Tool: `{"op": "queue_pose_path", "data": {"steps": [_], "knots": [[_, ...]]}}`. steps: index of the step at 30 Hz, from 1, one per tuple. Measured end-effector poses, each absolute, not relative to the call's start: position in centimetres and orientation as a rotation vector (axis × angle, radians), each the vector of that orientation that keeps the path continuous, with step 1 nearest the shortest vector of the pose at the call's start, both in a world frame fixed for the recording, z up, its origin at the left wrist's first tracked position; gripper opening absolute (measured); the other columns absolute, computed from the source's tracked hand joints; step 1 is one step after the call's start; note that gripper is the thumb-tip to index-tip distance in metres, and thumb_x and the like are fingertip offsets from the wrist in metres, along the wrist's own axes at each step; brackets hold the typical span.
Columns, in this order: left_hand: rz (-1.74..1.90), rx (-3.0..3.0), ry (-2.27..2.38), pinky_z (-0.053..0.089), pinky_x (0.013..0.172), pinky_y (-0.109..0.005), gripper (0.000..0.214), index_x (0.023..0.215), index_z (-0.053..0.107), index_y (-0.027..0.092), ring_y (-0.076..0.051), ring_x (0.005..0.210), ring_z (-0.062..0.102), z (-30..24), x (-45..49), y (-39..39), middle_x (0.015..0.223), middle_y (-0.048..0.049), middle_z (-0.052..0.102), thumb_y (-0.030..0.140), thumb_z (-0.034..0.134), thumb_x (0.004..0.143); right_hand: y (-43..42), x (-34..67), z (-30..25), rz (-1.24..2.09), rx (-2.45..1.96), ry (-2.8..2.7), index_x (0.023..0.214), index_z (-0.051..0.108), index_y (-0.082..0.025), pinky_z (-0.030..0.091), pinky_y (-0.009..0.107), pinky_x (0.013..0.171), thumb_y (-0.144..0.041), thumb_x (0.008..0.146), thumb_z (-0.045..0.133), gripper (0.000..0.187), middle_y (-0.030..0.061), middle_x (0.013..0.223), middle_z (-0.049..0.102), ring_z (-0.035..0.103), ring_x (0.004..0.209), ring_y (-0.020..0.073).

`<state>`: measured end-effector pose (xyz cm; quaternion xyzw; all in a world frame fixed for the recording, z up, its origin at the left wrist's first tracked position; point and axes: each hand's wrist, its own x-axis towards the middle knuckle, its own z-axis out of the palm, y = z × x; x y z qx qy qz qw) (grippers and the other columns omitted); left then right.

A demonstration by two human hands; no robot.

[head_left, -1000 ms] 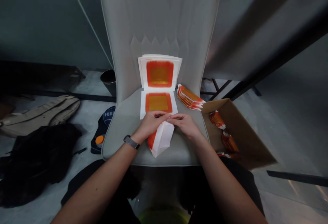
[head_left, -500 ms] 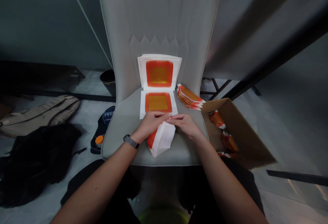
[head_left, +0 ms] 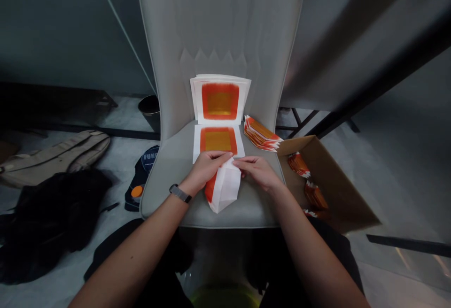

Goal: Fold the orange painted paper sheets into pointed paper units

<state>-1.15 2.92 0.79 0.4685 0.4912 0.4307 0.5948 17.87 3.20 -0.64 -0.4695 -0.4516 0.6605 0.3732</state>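
Between my hands, over the front of the grey chair seat, is a partly folded sheet of paper (head_left: 226, 186), white with an orange patch on its left side. My left hand (head_left: 207, 167) pinches its upper left edge. At the upper right corner, my right hand (head_left: 257, 169) has its thumb and fingers closed on the paper. Just beyond lies a flat white sheet with an orange and gold square (head_left: 216, 140). A stack of similar sheets (head_left: 220, 101) leans against the chair back. Folded orange and gold papers (head_left: 261, 133) are piled at the right of the seat.
An open cardboard box (head_left: 338, 190) at the right holds more folded papers (head_left: 315, 195). On the floor at the left are a beige bag (head_left: 59, 157), a black bag (head_left: 52, 223), a navy bag (head_left: 146, 169) and a dark bin (head_left: 151, 111). The chair (head_left: 169, 157) stands before me.
My right hand has moved slightly away from the left along the paper's top edge, opening a small gap between the fingertips. The paper has tilted a little.
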Motion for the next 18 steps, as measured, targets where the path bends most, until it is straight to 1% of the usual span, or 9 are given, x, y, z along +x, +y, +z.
{"op": "queue_pose_path", "data": {"steps": [5,11,18], "knots": [[0.999,1.139,1.162,0.055,0.089,-0.036,0.021,0.093,0.082,0.022,-0.023,0.097,0.072,0.56,-1.09,3.02,0.103,-0.0083,0.080,0.040,0.081,0.082,3.18,17.79,-0.73,1.650,-1.201,-1.140,0.079,0.081,-0.018,0.042,0.029,0.060,-0.044,0.064,0.091,0.032,0.0021,0.069,0.068,0.053,0.060,0.0116],[1.007,1.160,1.203,0.055,0.088,-0.037,0.019,0.091,0.082,0.022,-0.023,0.096,0.073,0.67,-1.04,2.84,0.101,-0.0081,0.080,0.038,0.080,0.082,3.11,17.88,-0.71,1.641,-1.230,-1.185,0.081,0.081,-0.018,0.043,0.030,0.062,-0.042,0.061,0.093,0.033,0.0026,0.071,0.069,0.054,0.061,0.0119],[0.986,1.231,1.190,0.055,0.090,-0.037,0.018,0.092,0.082,0.023,-0.023,0.098,0.073,0.51,-1.10,2.96,0.101,-0.0071,0.080,0.038,0.079,0.083,3.19,18.00,-0.97,1.641,-1.222,-1.218,0.081,0.079,-0.017,0.041,0.028,0.059,-0.043,0.063,0.092,0.034,0.0009,0.069,0.066,0.052,0.059,0.0110]]}}
